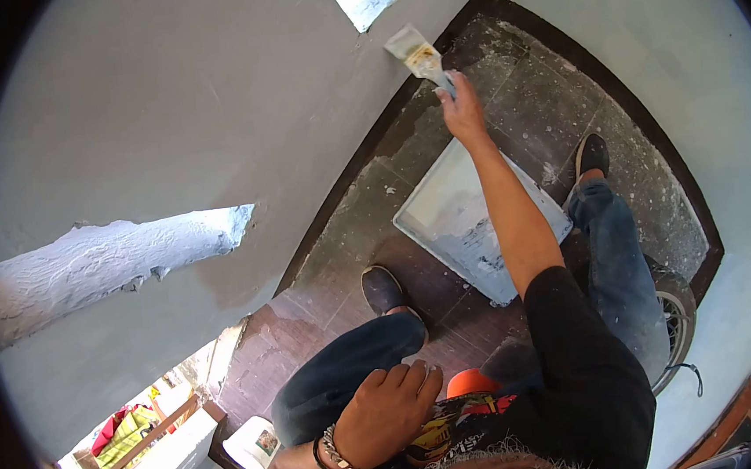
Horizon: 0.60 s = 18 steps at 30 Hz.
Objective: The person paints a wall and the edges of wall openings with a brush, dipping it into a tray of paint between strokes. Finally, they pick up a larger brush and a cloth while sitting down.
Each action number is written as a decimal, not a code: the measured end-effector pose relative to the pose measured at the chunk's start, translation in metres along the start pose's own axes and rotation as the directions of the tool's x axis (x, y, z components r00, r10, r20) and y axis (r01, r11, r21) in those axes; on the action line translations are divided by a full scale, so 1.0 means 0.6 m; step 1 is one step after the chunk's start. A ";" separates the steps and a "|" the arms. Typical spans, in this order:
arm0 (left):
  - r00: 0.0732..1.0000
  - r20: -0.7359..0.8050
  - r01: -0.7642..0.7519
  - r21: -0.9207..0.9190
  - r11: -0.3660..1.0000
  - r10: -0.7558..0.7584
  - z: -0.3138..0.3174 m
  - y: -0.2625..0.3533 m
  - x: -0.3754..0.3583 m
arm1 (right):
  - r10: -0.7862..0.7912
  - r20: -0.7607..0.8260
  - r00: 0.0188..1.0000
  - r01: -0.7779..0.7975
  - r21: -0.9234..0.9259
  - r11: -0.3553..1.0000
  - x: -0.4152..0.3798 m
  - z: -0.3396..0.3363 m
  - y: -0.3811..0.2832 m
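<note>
Right hand (pixel 463 111) holds paintbrush (pixel 421 58) (pale-bristled, near wall (pixel 294 91)).

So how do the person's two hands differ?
The right hand reaches out toward the wall, gripping a paintbrush; the left hand lies close in, with no visible tool. Bracelets circle the left hand's wrist, while the right hand's shows none. Both hands are bare.

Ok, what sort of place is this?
Probably a room under renovation: a brush is in the right hand, a white tray sits on a spattered tile floor, and the wall has rough-edged openings.
</note>
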<state>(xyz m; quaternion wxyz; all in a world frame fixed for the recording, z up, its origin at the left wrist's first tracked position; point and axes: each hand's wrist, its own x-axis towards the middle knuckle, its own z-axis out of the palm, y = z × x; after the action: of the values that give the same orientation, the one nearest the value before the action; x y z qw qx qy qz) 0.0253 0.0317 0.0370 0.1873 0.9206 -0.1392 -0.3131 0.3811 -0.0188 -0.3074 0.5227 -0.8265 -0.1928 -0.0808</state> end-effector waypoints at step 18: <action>1.000 0.005 -0.021 0.047 0.999 0.021 0.003 0.003 0.005 | 0.110 -0.189 0.976 -0.082 0.148 0.986 0.004 0.037 -0.119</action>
<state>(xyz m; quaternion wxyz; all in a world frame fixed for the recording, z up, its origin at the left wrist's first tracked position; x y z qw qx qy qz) 0.0264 0.0285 0.0346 0.1687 0.9225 -0.1565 -0.3099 0.3530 0.0287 -0.2569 0.5988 -0.7844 -0.1053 -0.1229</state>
